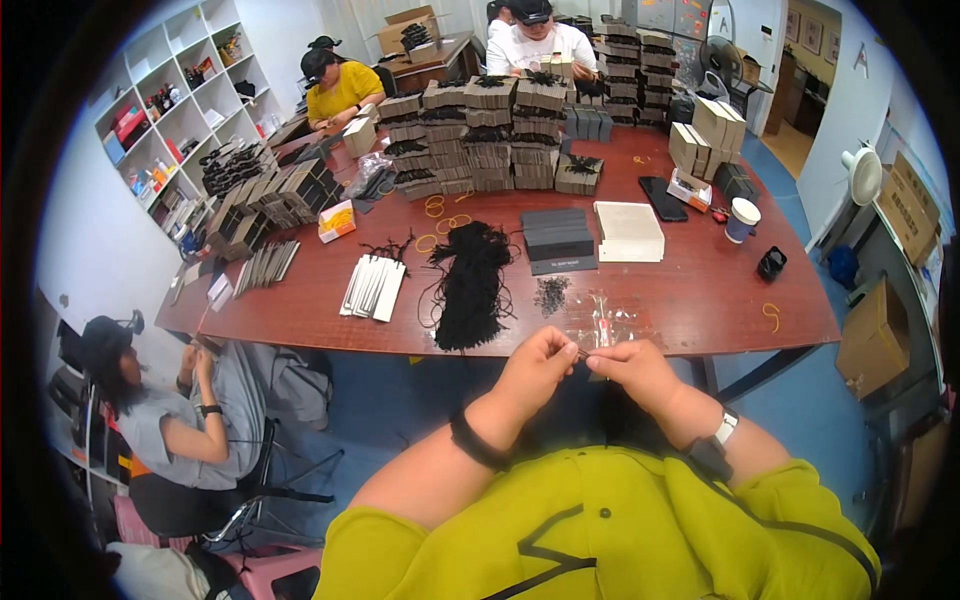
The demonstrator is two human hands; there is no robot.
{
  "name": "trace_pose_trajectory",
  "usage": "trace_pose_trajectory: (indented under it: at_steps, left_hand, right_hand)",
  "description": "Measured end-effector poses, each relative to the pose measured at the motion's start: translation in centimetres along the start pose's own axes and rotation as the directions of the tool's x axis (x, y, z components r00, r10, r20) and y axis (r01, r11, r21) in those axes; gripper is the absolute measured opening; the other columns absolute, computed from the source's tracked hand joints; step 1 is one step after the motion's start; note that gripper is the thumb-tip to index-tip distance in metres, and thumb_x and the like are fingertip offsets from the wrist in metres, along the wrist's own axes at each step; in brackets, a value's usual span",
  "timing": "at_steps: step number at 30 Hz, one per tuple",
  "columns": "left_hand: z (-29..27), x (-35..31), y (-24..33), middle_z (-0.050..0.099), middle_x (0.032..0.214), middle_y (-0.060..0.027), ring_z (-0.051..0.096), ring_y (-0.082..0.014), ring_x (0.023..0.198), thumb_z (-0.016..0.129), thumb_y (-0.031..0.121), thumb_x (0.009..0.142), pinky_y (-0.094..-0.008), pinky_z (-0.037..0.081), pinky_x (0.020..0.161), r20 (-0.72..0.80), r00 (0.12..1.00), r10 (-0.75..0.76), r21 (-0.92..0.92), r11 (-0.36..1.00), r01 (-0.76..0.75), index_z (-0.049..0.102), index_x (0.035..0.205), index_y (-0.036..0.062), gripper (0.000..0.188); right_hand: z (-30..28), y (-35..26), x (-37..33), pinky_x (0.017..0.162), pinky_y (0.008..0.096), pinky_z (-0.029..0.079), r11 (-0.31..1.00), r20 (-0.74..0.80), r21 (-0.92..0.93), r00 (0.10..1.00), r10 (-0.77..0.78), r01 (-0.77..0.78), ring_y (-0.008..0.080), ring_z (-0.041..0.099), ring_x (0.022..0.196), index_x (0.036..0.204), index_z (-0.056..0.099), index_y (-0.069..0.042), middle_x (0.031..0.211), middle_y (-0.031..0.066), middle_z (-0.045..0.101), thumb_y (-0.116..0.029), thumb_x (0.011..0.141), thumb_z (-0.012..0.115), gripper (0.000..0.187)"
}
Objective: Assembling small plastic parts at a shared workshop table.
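Just off the table's front edge, my left hand (537,368) and my right hand (638,370) meet with fingertips pinched. Between them is something small, thin and dark, too small to name. Beyond my hands lie a little heap of tiny dark pieces (551,294) and a clear plastic bag (612,328). To their left spreads a tangled bundle of black cords (468,290), with a stack of white strips (373,287) beside it. Farther back sit a stack of dark grey cards (558,238) and a block of cream cards (629,232).
Tall bundled card stacks (490,140) line the far side of the red-brown table (300,318). A phone (663,199), paper cup (741,220) and black object (772,263) stand right. Co-workers sit at the left (180,420) and the far side (345,90).
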State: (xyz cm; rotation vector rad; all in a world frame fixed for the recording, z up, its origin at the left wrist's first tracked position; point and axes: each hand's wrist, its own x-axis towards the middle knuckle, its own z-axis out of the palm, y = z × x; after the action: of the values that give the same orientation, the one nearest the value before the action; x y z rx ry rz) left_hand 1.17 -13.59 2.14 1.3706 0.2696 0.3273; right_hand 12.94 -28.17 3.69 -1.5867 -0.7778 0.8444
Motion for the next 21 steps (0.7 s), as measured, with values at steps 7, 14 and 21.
trace_pose_trajectory:
  at_steps: [7,14,21]
  left_hand:
    - [-0.1,-0.6,4.6,0.055,0.08,-0.0042,0.052,-0.0183,0.072,0.066,0.011,0.079,-0.0277,0.044,0.069,0.025,0.89,0.455,0.72,0.609,-0.332,0.059,0.091,0.003,0.016]
    - [1.2,-1.9,3.0,0.057,0.081,-0.0125,0.056,-0.0318,0.079,0.064,0.005,0.073,-0.0388,0.046,0.071,0.333,0.869,0.366,0.877,0.218,-0.428,0.063,0.09,0.0046,0.017]
    - [-0.2,-1.0,4.6,0.063,0.07,-0.0089,0.059,-0.0165,0.061,0.067,0.009,0.079,-0.0279,0.049,0.059,0.152,0.97,-0.19,0.654,0.756,0.046,0.064,0.081,-0.0012,0.011]
  right_hand:
    - [-0.3,-0.4,-0.2,0.063,0.0227,0.046,0.987,-0.027,-0.152,0.998,-0.062,0.057,0.0083,0.058,0.068,0.092,0.069,-0.001,0.075,0.0047,0.067,-0.018,0.082,0.067,0.021]
    - [0.7,-2.2,-1.5,0.06,0.0294,0.049,0.807,0.055,-0.525,0.957,-0.285,0.27,0.0237,0.065,0.068,0.086,0.071,-0.009,0.078,0.0125,0.066,-0.025,0.079,0.068,0.017]
    - [0.5,-3.1,-1.7,0.058,0.0292,0.048,0.771,-0.061,-0.609,0.959,-0.278,0.184,0.0198,0.063,0.063,0.079,0.069,-0.007,0.074,0.0112,0.066,-0.023,0.077,0.071,0.017]
